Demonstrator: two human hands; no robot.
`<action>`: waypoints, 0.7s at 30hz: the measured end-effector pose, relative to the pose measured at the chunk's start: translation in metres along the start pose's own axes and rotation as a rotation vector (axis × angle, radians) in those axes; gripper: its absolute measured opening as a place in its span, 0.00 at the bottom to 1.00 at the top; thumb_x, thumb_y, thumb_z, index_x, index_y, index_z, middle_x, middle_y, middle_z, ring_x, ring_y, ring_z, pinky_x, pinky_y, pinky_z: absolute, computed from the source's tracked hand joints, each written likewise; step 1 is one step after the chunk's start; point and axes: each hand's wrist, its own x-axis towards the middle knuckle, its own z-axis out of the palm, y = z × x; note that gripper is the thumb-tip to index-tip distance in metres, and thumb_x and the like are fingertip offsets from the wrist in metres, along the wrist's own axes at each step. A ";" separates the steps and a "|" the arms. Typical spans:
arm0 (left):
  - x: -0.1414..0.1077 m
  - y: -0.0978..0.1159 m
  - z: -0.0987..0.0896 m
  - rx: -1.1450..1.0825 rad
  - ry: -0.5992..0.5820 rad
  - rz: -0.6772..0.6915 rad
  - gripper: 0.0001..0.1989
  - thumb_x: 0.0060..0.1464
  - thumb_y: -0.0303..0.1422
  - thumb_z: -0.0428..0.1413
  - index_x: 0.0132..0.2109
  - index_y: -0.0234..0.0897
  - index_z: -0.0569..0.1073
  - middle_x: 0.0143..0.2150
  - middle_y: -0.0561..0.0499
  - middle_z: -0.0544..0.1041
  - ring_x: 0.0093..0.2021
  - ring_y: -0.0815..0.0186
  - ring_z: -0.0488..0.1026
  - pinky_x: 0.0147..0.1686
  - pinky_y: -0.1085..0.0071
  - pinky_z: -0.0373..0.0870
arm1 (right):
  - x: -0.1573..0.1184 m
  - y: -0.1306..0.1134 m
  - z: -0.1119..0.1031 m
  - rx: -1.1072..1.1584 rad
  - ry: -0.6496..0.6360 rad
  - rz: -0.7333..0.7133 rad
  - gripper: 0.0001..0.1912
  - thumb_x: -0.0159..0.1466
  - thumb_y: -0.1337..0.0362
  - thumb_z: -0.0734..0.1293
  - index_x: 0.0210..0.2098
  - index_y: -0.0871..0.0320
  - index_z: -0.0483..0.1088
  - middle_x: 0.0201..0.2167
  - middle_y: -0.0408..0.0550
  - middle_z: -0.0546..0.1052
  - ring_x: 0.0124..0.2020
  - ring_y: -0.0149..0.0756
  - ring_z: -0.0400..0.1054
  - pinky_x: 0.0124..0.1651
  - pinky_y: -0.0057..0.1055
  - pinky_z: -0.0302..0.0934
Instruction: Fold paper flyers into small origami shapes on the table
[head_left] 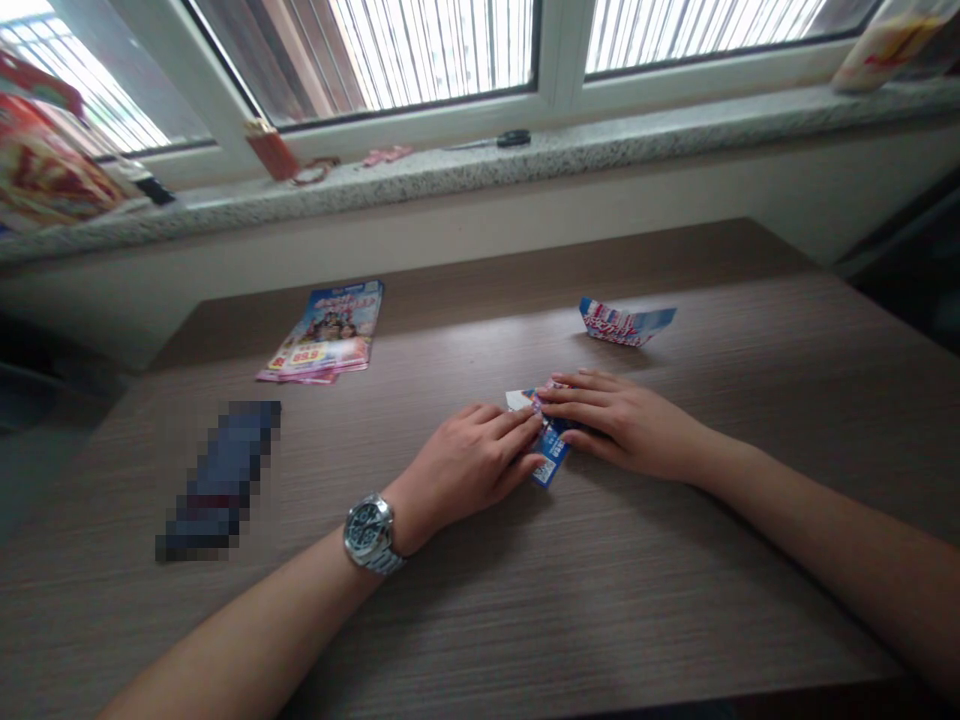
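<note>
A folded flyer [551, 455], blue with a small printed code and a white corner, lies on the table under both hands. My left hand [472, 455], a metal watch on its wrist, has its fingers close together and bent over the flyer's left side, holding it against the tabletop. From the right, my right hand [622, 415] rests flat across the flyer's upper part, fingers stretched and slightly apart. The fingers cover much of the paper. Beyond the right hand stands a folded paper piece [626, 322], blue and red, with its sides angled up.
A stack of colourful flyers [330, 330] lies at the table's back left. Nearer, a dark pixelated object [225, 480] rests on the wooden table [450, 620]. On the stone windowsill [420, 180] are a dark-handled tool [514, 138], a reddish container [271, 150] and several packages.
</note>
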 end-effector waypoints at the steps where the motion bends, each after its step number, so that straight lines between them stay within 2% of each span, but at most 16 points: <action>1: 0.000 0.000 -0.001 -0.017 -0.004 0.022 0.21 0.72 0.41 0.47 0.63 0.35 0.70 0.60 0.44 0.76 0.51 0.56 0.76 0.51 0.58 0.74 | 0.000 0.001 -0.001 0.019 -0.006 -0.010 0.21 0.73 0.60 0.63 0.63 0.54 0.68 0.65 0.51 0.72 0.69 0.48 0.61 0.70 0.53 0.55; 3: -0.001 -0.002 -0.001 -0.047 -0.002 0.058 0.20 0.72 0.41 0.48 0.61 0.37 0.72 0.60 0.45 0.77 0.52 0.57 0.76 0.52 0.58 0.74 | -0.001 0.004 -0.003 0.063 -0.017 -0.030 0.19 0.73 0.61 0.63 0.62 0.54 0.70 0.64 0.50 0.73 0.69 0.46 0.61 0.71 0.52 0.55; 8: -0.003 -0.008 0.000 -0.099 0.019 0.116 0.20 0.71 0.40 0.49 0.60 0.34 0.73 0.63 0.44 0.75 0.63 0.56 0.71 0.65 0.57 0.67 | -0.002 0.009 -0.004 0.145 -0.019 -0.063 0.18 0.72 0.61 0.64 0.60 0.54 0.71 0.62 0.49 0.75 0.68 0.45 0.62 0.71 0.48 0.56; 11: -0.003 -0.006 0.000 -0.084 -0.002 0.122 0.21 0.71 0.41 0.49 0.61 0.32 0.73 0.63 0.43 0.74 0.61 0.55 0.73 0.61 0.58 0.71 | -0.002 0.011 -0.004 0.172 -0.027 -0.067 0.18 0.72 0.62 0.64 0.60 0.54 0.72 0.62 0.49 0.75 0.68 0.45 0.62 0.71 0.48 0.55; 15: -0.003 0.000 0.000 -0.050 -0.014 0.151 0.23 0.71 0.44 0.48 0.61 0.33 0.73 0.61 0.45 0.76 0.53 0.55 0.77 0.53 0.57 0.76 | -0.002 0.012 -0.004 0.142 -0.007 -0.077 0.17 0.71 0.62 0.65 0.58 0.54 0.74 0.65 0.51 0.71 0.69 0.45 0.61 0.71 0.48 0.55; 21: -0.003 -0.003 0.001 -0.046 -0.037 0.152 0.22 0.71 0.43 0.47 0.62 0.34 0.73 0.61 0.44 0.76 0.52 0.57 0.76 0.54 0.58 0.75 | -0.004 0.010 -0.006 0.118 0.004 -0.074 0.17 0.71 0.63 0.65 0.59 0.53 0.75 0.66 0.52 0.71 0.68 0.46 0.62 0.69 0.47 0.58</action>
